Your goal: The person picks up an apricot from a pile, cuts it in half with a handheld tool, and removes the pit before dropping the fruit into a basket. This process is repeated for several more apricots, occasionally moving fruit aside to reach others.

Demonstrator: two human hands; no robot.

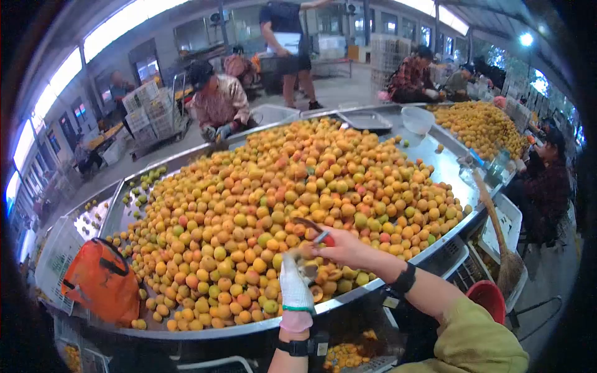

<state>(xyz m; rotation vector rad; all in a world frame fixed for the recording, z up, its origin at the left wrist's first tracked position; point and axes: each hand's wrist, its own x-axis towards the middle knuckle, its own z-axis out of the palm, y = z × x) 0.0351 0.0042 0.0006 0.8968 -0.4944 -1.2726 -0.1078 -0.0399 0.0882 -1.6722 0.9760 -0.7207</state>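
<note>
A large heap of orange-yellow fruit (pixel 249 205), with some green ones in it, lies on a metal table (pixel 205 334). My left hand (pixel 295 283), in a white glove, is at the near edge of the heap, its fingers bent round something too blurred to name. Bare, my right hand (pixel 344 248) is closed on the red handle of a tool with a curved dark blade (pixel 308 224). The blade points up and left over the fruit. Cut fruit pieces (pixel 317 292) lie just right of the glove.
An orange bag (pixel 102 283) sits at the left. A broom (pixel 497 236) leans at the right beside a red bucket (pixel 487 300) and white crates. Cut fruit (pixel 348 355) lies below the table edge. Across the table a person (pixel 217 102) works; others sit at the right.
</note>
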